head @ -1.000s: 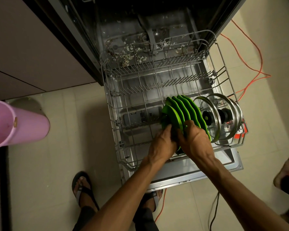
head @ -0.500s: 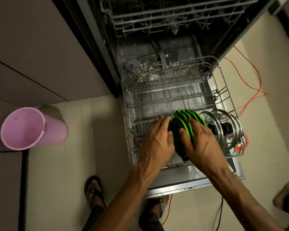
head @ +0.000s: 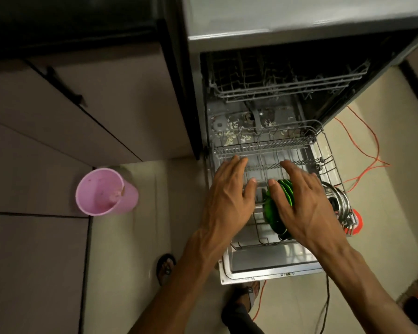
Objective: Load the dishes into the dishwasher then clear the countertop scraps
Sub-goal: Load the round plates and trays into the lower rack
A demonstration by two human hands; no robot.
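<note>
Several green plates (head: 275,209) stand on edge in the pulled-out lower rack (head: 270,150) of the open dishwasher (head: 251,44). To their right lean steel pot lids (head: 339,200). My right hand (head: 302,203) hovers over the plates with fingers straight, covering most of them. My left hand (head: 229,196) is held flat above the rack's left half, fingers spread, holding nothing. Whether either hand touches anything cannot be told.
The upper rack (head: 282,83) sits inside the machine. Food bits litter the tub floor (head: 232,136). A pink bin (head: 104,192) stands on the floor at left beside cabinets (head: 58,121). An orange cable (head: 369,160) and a black cord (head: 326,307) run at right. The open door (head: 270,266) lies below.
Both hands have let go of the green plates and lifted away with fingers spread. My head has risen and pulled back, bringing the upper rack and dishwasher top into view.
</note>
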